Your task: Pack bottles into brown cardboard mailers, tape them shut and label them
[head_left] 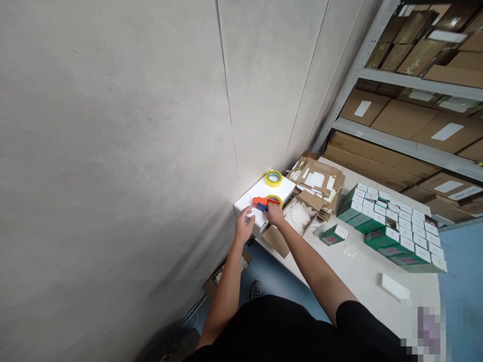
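Note:
A white foam box [285, 190] sits at the table's far left corner against the wall. On its lid lies an orange and blue tape dispenser [265, 202] carrying a yellow tape roll. My right hand [274, 213] is closed round the dispenser's near end. My left hand [244, 224] rests on the box's left front corner, fingers curled against it. A second yellow tape roll [273, 178] lies flat on the lid farther back.
An open cardboard box with white bags [302, 216] stands right of the foam box. Flattened cartons [319, 182] are stacked behind it. Rows of green and white boxes [392, 226] fill the table's right; one green box [333, 234] lies apart. Shelving with cartons [415, 110] rises at right.

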`<state>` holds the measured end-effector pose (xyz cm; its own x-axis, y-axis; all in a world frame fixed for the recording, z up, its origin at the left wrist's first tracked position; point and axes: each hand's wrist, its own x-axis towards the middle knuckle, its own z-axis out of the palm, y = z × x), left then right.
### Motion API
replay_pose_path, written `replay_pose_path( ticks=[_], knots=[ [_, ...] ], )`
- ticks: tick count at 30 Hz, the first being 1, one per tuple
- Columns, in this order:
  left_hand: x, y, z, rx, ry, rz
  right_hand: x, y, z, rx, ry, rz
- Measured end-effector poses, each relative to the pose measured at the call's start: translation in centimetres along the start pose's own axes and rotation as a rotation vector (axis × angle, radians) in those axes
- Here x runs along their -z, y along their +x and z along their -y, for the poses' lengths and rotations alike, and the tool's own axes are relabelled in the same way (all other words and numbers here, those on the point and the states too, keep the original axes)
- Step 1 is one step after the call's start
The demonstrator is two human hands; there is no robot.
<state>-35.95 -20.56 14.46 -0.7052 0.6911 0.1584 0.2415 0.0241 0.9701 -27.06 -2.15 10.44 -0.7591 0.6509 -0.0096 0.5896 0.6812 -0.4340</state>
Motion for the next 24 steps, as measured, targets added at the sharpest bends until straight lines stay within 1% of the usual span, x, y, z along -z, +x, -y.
replay_pose_path(
  ticks=[3,6,8,11,13,16,20,24],
  knots=[
    [0.2,0.3,-0.1,-0.012,0.008,-0.066,0.6,-0.3,-0.4,-0.001,0.000,0.015],
    [0.1,0.7,-0.1,0.012,-0.004,-0.226,1.8,-1.5,-1.6,-0.009,0.065,-0.058],
    [-0.6,1.0,-0.3,0.029,-0.029,-0.315,2.9,-2.8,-2.6,-0.004,0.103,-0.106],
    [-3.0,1.4,-1.1,0.026,-0.076,-0.347,4.8,-5.5,-4.6,0.029,0.133,-0.158],
    [-5.5,1.4,-2.1,0.012,-0.106,-0.335,6.1,-7.7,-6.3,0.022,0.140,-0.189],
    [-10.2,0.8,-4.0,-0.023,-0.125,-0.267,7.8,-11.5,-9.7,-0.051,0.137,-0.245],
    [-17.7,-1.2,-6.5,-0.049,-0.108,-0.087,10.0,-17.6,-15.4,-0.162,0.116,-0.309],
    [-25.5,-3.9,-8.6,-0.066,-0.118,0.101,12.0,-24.5,-21.4,-0.284,0.125,-0.387]
  ],
)
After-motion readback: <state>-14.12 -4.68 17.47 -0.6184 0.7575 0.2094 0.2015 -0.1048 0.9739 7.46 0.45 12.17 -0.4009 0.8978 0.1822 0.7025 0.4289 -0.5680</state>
